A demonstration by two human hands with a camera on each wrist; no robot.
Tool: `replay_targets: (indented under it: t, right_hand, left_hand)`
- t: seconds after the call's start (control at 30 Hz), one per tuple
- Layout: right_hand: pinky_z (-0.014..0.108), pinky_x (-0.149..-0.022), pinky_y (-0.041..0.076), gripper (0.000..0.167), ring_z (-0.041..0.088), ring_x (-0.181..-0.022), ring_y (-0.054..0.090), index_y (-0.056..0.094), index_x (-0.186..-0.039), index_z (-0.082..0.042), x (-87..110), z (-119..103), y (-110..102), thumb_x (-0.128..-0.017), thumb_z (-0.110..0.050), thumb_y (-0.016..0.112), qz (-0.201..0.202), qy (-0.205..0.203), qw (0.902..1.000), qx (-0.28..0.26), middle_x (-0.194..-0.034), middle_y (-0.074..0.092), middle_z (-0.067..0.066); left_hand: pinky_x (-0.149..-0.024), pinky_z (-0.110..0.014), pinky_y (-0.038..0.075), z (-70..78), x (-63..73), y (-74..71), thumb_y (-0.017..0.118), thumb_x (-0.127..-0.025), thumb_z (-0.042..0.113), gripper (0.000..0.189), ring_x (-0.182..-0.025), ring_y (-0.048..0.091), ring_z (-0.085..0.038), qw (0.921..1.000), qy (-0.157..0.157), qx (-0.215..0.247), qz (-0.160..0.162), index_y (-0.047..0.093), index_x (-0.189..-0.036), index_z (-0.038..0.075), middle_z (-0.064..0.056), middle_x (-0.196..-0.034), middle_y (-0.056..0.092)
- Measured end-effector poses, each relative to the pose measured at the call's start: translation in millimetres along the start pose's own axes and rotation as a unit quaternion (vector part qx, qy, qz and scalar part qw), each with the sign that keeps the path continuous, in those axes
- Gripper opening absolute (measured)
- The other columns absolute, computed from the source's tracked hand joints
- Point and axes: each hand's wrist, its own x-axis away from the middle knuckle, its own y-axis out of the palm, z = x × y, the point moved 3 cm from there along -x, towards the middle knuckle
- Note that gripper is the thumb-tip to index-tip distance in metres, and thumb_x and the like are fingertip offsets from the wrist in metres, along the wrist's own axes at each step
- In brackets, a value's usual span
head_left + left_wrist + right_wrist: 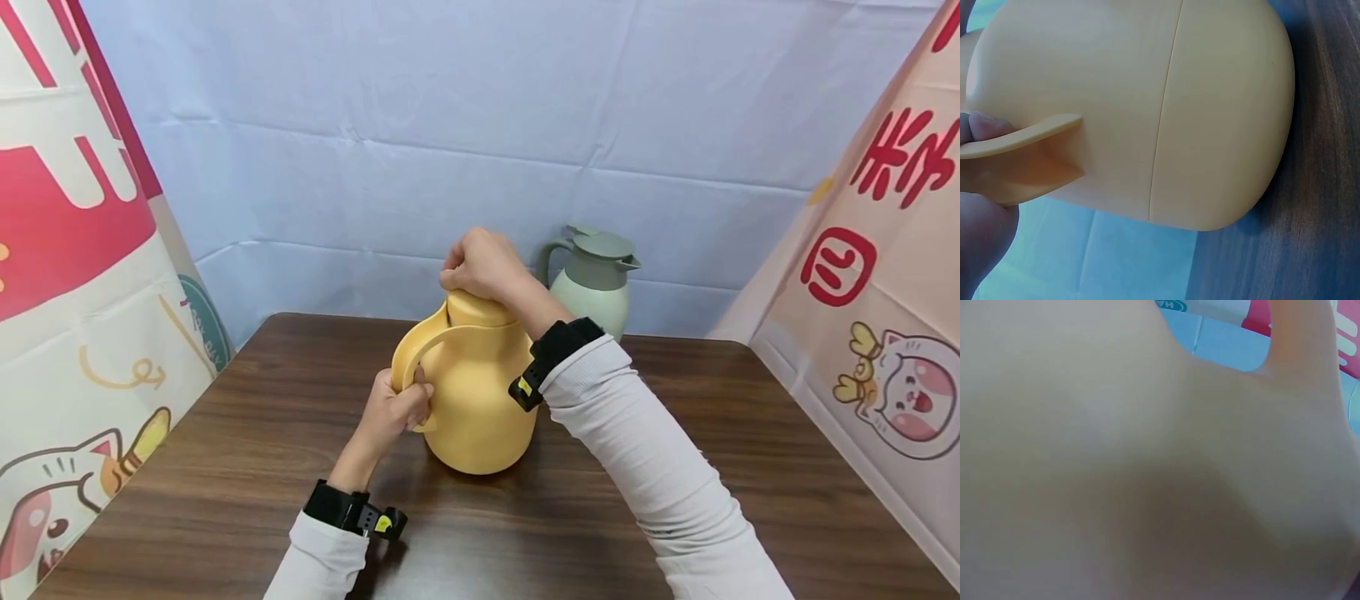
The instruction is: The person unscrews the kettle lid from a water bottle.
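Note:
A yellow thermos jug (480,400) stands upright on the brown wooden table (247,442). My left hand (393,404) grips its handle (408,350), thumb on the near side; the left wrist view shows fingers and thumb on either side of the handle (1035,134). From above, my right hand (483,262) holds the round yellow lid (476,308) with bent fingers. Parts of those fingers are hidden behind the hand. In the right wrist view the jug's body (1116,425) fills most of the picture, blurred, and the right hand does not show.
A green thermos jug (596,287) stands behind and to the right, partly covered by my right wrist. A pale blue cloth (375,150) hangs behind the table. Printed cloths hang at the left (75,250) and right (885,333).

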Motion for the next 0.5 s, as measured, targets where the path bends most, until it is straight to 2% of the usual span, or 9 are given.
replay_targets:
  t: [0.23,0.5]
  right_hand:
    - [0.027,-0.066,0.042,0.012,0.016,-0.076,0.057,0.075,-0.081,-0.013,1.5,-3,3,-0.08,-0.018,0.064,0.014,-0.05,0.9985,0.017,-0.076,0.067,-0.004]
    - [0.026,-0.067,0.044,0.013,0.011,-0.074,0.06,0.075,-0.085,-0.012,13.3,-11,4,-0.081,-0.014,0.063,-0.001,-0.122,0.9925,0.014,-0.079,0.068,-0.005]
  left_hand:
    - [-0.038,-0.031,0.028,0.8,-1.0,-3.5,0.047,-0.088,0.0,0.024,-0.034,0.027,-0.026,0.9998,-0.011,-0.013,0.008,0.039,-0.064,0.0,-0.008,-0.043,0.03]
    - [-0.038,-0.03,0.028,0.4,-1.4,-2.4,0.046,-0.088,-0.001,0.023,-0.034,0.024,-0.027,1.0,-0.003,0.002,0.009,0.04,-0.066,-0.002,-0.007,-0.043,0.03]
